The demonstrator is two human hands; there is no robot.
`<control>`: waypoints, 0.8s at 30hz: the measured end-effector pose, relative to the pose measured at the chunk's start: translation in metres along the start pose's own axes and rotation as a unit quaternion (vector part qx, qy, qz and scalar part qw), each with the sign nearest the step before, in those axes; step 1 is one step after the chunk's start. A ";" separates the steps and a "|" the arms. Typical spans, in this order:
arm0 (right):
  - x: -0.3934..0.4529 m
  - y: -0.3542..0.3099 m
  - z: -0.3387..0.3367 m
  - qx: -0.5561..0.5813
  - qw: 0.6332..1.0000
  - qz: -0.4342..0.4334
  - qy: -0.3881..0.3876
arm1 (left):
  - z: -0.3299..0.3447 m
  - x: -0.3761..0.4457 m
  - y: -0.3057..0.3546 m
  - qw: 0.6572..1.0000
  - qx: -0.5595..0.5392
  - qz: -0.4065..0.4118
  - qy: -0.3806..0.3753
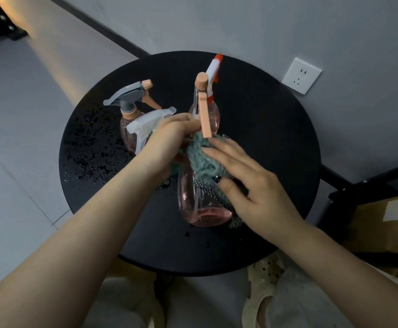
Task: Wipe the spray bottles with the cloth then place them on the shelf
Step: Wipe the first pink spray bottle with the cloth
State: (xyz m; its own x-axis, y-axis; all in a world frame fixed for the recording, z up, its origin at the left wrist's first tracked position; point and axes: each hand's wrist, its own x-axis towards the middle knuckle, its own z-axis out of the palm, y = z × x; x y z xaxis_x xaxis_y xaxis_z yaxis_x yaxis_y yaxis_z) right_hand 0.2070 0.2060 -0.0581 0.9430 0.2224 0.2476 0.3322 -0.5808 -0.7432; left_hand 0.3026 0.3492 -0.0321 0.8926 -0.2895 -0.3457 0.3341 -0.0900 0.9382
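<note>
Round black table (264, 143) — water droplets (91, 159) on its left side. White wall socket (301, 75) far right. Cardboard box (387, 223) right. Cream sandal (261, 294) near.

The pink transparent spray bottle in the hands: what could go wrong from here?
1. The left hand grips only the neck of the pink transparent spray bottle; wet plastic may slip.
2. Wiping with the grey-green knitted cloth could knock the standing grey-headed bottle.
3. Water drops on the round black table may re-wet it.

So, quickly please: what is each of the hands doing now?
Left hand: closed, grips the neck of the pink spray bottle.
Right hand: open, fingers fairly straight, presses the green cloth on that bottle.
</note>
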 end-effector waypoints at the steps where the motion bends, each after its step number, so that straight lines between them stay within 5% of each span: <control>1: 0.000 0.001 0.000 -0.002 1.000 -0.001 -0.001 | 0.000 -0.001 0.000 1.000 0.005 0.000 0.005; 7: -0.009 0.006 -0.004 -0.252 0.940 -0.227 -0.038 | -0.006 -0.002 0.005 0.997 -0.061 0.000 0.038; 12: -0.013 0.010 -0.002 -0.303 0.898 -0.310 -0.074 | -0.008 -0.002 0.007 0.996 -0.070 0.008 0.047; 19: -0.004 0.004 -0.002 -0.089 0.990 -0.106 -0.016 | 0.000 -0.006 0.006 0.994 -0.098 0.007 -0.043; 24: 0.003 -0.002 0.000 0.073 0.997 0.010 0.025 | 0.001 -0.007 0.003 0.994 -0.094 -0.003 -0.063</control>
State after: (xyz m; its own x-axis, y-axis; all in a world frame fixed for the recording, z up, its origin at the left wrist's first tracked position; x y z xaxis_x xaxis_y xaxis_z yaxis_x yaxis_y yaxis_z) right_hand 0.2093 0.2079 -0.0560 0.9503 0.1701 0.2606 0.3106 -0.4637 -0.8297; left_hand 0.2971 0.3504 -0.0274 0.8496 -0.4069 -0.3356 0.4008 0.0843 0.9123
